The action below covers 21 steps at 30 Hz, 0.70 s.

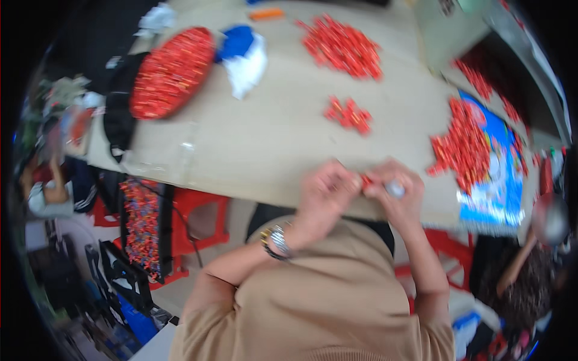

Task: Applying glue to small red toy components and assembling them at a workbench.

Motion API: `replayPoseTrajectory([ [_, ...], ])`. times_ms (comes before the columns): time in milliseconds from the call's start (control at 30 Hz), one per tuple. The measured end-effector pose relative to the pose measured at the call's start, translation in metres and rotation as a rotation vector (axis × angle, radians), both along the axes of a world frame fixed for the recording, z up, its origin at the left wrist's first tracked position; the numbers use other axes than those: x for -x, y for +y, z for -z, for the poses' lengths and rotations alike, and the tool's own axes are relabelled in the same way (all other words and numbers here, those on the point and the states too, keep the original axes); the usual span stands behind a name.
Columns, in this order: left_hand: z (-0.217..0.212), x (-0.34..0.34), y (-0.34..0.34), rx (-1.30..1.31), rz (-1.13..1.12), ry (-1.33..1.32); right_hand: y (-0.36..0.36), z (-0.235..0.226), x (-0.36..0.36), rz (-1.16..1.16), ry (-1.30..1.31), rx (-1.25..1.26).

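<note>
At the table's near edge, my left hand [325,195] and my right hand [398,191] meet with fingertips pinched around a small red piece [366,182]. It looks like the shiny red pieces heaped on the table; its exact kind is too blurred to tell. A whitish, round-ended object [395,189] is tucked in my right hand, its other end hidden by the fingers. Straight beyond my hands lies a small cluster of red pieces [349,115], with a larger heap [343,47] farther back. Another heap [462,144] spreads to the right, partly over a blue printed bag [503,186].
A round tray full of red pieces [174,72] sits at far left, beside a blue and white cloth or bag [245,57]. An orange strip [266,13] lies at the back. Below left stands a black crate of colourful bits [141,228] near red stools [201,219]. Other people work at both sides.
</note>
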<state>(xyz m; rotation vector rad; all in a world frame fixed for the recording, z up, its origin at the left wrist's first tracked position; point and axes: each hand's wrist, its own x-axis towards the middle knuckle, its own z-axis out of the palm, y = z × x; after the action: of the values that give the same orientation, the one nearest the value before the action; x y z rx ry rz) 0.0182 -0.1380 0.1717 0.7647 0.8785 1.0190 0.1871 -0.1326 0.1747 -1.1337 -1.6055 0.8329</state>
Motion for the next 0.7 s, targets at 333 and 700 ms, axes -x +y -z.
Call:
replayPoseTrajectory([
  [333, 0.001, -0.009, -0.004, -0.140, 0.005, -0.016, -0.010, -0.001, -0.002, 0.030, 0.144, 0.110],
  [700, 0.006, -0.006, -0.001, -0.232, -0.032, 0.124, -0.006, 0.005, 0.003, 0.051, 0.257, 0.188],
])
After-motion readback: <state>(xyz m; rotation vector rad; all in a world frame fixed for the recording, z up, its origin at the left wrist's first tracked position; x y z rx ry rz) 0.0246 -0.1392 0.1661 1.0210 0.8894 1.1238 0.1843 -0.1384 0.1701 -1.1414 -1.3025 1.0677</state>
